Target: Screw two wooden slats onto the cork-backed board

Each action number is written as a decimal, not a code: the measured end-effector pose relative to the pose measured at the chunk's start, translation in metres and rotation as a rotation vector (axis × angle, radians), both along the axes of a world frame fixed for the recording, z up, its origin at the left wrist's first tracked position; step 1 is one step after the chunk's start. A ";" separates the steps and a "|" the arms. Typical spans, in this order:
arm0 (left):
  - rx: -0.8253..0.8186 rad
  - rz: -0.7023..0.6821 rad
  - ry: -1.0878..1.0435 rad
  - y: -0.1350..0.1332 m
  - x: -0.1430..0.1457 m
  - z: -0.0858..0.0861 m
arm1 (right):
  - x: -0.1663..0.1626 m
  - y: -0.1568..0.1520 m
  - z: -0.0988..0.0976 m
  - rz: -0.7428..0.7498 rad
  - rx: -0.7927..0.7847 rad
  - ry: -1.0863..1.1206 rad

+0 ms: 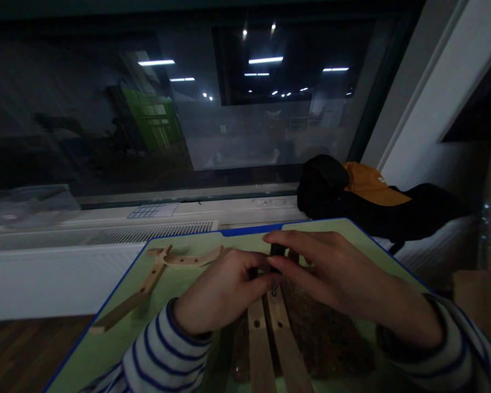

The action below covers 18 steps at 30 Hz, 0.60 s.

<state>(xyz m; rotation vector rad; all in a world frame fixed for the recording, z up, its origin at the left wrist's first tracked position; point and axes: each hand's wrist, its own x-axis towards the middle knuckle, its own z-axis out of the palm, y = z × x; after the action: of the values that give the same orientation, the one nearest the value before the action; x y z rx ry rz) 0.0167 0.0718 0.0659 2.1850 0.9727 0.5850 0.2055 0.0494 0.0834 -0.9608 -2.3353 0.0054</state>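
Observation:
My right hand (pixel 331 270) grips a short black tool (pixel 277 250) from above, with the thumb and fingers around its upper part. My left hand (pixel 229 284) is closed in a pinch at the tool's lower part, its thumb and forefinger touching or nearly touching it; what lies between those fingers is partly hidden. A small metal tip (pixel 274 292) shows below the fingers, over the right one of two wooden strips. The left strip (pixel 259 349) and the right strip (pixel 290 355) lie side by side, each with a dark hole, on a dark brown board (pixel 331 341).
A jointed wooden piece with holes (pixel 151 278) lies on the left of the green table (pixel 172 281) with a blue edge. Beyond are a white radiator (pixel 106 262), a window sill, and a dark window. An orange cap (pixel 368 183) rests on black items at the right.

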 end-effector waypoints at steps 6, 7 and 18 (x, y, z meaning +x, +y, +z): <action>0.009 -0.015 -0.012 0.000 0.001 -0.003 | 0.001 0.001 0.002 0.012 0.030 0.006; 0.010 -0.012 -0.026 0.000 0.002 -0.003 | 0.001 0.002 0.002 0.006 0.029 0.010; -0.009 0.128 -0.117 0.002 0.004 -0.003 | 0.002 0.000 0.006 0.013 -0.069 0.087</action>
<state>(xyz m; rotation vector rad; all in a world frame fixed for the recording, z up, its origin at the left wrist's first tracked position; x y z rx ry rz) 0.0212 0.0733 0.0633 2.0672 1.0555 0.7578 0.2076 0.0498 0.0893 -0.9598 -2.2737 0.1306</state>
